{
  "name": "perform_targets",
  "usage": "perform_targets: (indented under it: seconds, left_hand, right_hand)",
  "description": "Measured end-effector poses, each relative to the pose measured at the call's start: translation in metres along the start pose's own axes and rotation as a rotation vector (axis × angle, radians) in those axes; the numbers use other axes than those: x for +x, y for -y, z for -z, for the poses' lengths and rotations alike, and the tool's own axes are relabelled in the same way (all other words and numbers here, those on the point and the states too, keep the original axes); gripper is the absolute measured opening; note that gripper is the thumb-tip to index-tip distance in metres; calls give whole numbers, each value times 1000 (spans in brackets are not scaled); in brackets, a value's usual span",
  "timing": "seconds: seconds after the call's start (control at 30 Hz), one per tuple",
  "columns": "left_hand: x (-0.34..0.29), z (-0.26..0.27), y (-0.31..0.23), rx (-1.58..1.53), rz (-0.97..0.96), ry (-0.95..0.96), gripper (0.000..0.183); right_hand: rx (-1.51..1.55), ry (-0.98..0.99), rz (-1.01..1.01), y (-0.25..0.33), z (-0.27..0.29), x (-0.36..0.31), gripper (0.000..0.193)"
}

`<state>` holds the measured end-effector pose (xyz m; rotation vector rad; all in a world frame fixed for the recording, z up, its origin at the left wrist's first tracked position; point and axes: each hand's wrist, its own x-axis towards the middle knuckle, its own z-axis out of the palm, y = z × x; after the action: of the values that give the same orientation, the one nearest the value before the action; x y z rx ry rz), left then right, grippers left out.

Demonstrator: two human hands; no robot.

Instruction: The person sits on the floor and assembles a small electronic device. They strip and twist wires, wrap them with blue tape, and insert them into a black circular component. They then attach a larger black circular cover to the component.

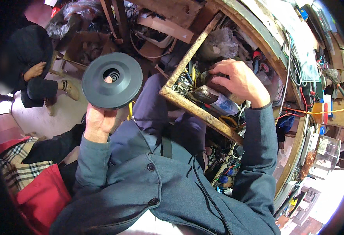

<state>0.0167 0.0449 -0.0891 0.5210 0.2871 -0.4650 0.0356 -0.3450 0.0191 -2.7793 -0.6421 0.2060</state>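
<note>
Raised in front of my body on the left, my left hand (98, 120) grips a black round disc (127, 72) from below. The disc has a raised ring around a central hole, and a fingertip shows in that hole. A short yellow strip or wire (131, 111) hangs under its rim. My right hand (236, 77) reaches into an open wooden drawer (201, 111) on the right. Its fingers are bent and apart, over a jumble of small parts (183, 83). Close below those fingers lies a blue and white packet (223, 104); the fingertips' contact is unclear.
A worn wooden workbench (272, 41) runs along the right, with cables (293, 51) hanging off it. Beneath the drawer sits more clutter with wires (225, 172). Another person's hand (35, 71) rests on their knee at left. A cardboard box (87, 49) stands behind the disc.
</note>
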Motion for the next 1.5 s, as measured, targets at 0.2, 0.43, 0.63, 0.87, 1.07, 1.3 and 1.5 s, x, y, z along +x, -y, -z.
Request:
perform_targets:
  seconds: [0.2,0.43,0.63,0.87,1.07,1.3,1.5]
  left_hand:
    - [1,-4,-5,9,14,78,40]
    - [3,-9,-7,-106,37,14,40]
    - [3,-7,-6,54,-43,-17,40]
    - [11,-6,-1,59,-20,-9,43]
    - [15,-9,6,64,-8,52,47]
    - [15,-15,9,132,-1,33,45]
    - [13,-11,7,135,-45,32,44]
  right_hand:
    - [-28,25,-46,2,4,1,25]
    - [-12,40,-70,8,12,1,23]
    - [20,71,-111,9,14,3,22]
    - [33,-140,-182,-1,-13,10,21]
    - [-251,7,-321,14,-29,29,28]
    - [-50,151,-353,2,-35,38,44]
    - [-18,298,-322,-4,-17,35,30]
